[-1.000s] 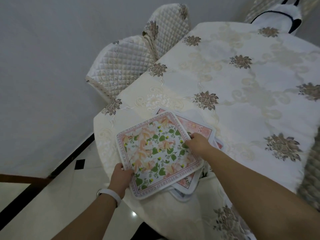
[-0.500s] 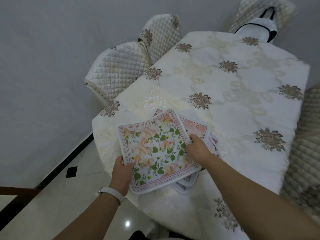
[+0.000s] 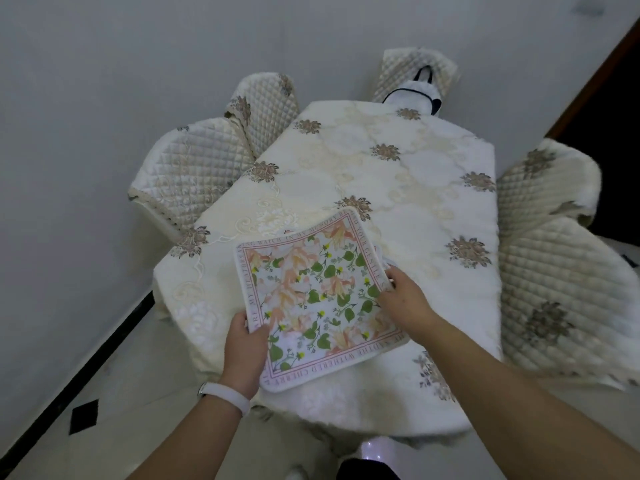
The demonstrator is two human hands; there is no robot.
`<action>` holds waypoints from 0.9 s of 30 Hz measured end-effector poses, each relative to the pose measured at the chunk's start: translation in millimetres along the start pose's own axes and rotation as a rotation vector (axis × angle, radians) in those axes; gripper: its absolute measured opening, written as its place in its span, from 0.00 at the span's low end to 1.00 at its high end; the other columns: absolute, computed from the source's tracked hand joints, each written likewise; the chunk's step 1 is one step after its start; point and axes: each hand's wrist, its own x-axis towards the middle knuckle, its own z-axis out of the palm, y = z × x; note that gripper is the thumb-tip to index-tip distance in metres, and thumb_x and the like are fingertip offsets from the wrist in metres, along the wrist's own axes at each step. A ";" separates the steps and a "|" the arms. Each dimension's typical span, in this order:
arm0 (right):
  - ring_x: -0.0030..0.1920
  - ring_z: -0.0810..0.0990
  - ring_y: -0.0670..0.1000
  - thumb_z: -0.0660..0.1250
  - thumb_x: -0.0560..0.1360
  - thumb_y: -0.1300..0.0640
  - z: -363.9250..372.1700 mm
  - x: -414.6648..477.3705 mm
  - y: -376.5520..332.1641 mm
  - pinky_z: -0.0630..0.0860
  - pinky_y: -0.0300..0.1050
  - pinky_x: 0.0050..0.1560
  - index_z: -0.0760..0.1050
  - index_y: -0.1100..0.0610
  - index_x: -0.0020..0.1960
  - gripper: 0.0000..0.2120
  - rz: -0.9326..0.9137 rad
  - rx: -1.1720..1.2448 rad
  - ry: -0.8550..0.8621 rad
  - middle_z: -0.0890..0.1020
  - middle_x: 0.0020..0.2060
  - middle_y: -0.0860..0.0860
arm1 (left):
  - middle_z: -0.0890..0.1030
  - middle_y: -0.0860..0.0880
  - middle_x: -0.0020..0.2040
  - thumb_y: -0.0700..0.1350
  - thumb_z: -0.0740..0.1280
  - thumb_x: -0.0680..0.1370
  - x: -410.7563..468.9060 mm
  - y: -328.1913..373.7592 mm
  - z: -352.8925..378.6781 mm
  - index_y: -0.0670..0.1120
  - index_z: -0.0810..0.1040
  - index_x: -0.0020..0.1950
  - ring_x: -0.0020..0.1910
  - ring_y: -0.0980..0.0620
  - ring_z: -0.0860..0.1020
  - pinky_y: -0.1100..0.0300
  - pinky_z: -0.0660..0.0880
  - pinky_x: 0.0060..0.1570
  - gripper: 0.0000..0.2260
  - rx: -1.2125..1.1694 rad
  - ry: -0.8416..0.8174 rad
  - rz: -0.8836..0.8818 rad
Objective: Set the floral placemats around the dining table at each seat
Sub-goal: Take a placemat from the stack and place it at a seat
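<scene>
Head view, looking down the length of the table.

- Mat: the top floral one, with a pink lettered border, peach flowers and green leaves. We see it over the near end of the table, toward the near-left corner and turned so its corners point at the table edges. We cannot tell whether it rests flat or is raised off the cloth.
- Lower mats: only thin slivers show past the top mat's right side. We cannot count them.
- Left hand: grips the mat's near-left side, with the thumb on the printed face and the fingers hidden underneath. A white band sits on this wrist.
- Right hand: fingers curled onto the mat's right side, holding it. The forearm crosses the near-right corner of the table.
- Cloth: cream with brown flower motifs. It covers the whole top and drapes over the edges.
- Chairs: two quilted ones along the left edge, one at the far end and two along the right edge.
- Bag: white with dark trim, on the far chair.
- Floor: pale tile with a dark inset, on the left.
</scene>
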 end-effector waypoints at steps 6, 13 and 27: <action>0.42 0.81 0.51 0.61 0.78 0.64 -33.2 -47.8 27.1 0.76 0.44 0.33 0.73 0.53 0.55 0.10 0.064 0.037 0.168 0.80 0.47 0.50 | 0.83 0.51 0.54 0.33 0.61 0.80 -17.2 -6.2 23.1 0.57 0.75 0.60 0.49 0.47 0.83 0.47 0.82 0.45 0.19 -0.059 -0.218 -0.018; 0.44 0.85 0.54 0.61 0.78 0.62 -87.2 -100.3 73.7 0.84 0.55 0.43 0.74 0.49 0.50 0.08 0.161 0.197 0.342 0.82 0.46 0.51 | 0.83 0.49 0.51 0.33 0.62 0.79 -49.9 1.1 81.8 0.50 0.75 0.58 0.44 0.48 0.85 0.51 0.81 0.39 0.14 0.038 -0.385 -0.002; 0.39 0.82 0.47 0.59 0.75 0.67 -260.8 -178.7 232.4 0.74 0.34 0.24 0.76 0.52 0.55 0.15 0.261 0.414 0.601 0.82 0.45 0.48 | 0.85 0.42 0.52 0.34 0.62 0.80 -170.5 -38.3 285.0 0.48 0.76 0.59 0.48 0.38 0.84 0.36 0.79 0.50 0.13 0.120 -0.636 -0.077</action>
